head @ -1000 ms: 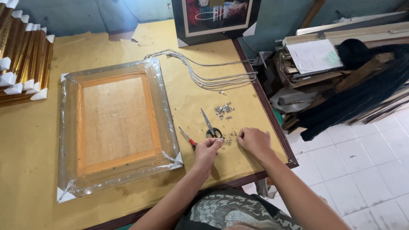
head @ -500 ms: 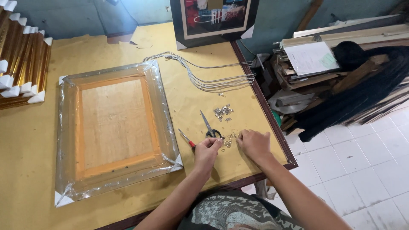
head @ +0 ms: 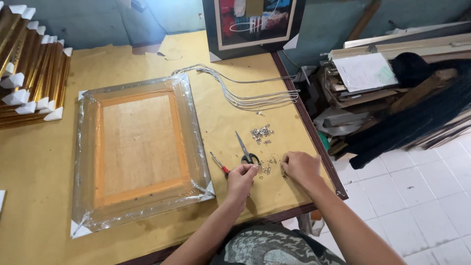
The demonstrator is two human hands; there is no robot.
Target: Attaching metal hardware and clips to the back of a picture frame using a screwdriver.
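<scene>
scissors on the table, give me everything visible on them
The scissors lie flat on the yellow-brown table, closed, with slim silvery metal blades pointing away from the person and small dark loop handles nearest them. The left hand sits right at the handles, fingertips about touching them; contact is not certain. A red-handled tool lies just to their left, small metal hardware pieces are scattered to the right, and the plastic-wrapped picture frame is farther left. The right hand is apart from them.

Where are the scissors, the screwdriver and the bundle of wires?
scissors (head: 244, 147), head view, on the blades.
screwdriver (head: 216, 161), head view, on the metal shaft.
bundle of wires (head: 245, 100), head view, mid-length of the strands.
</scene>
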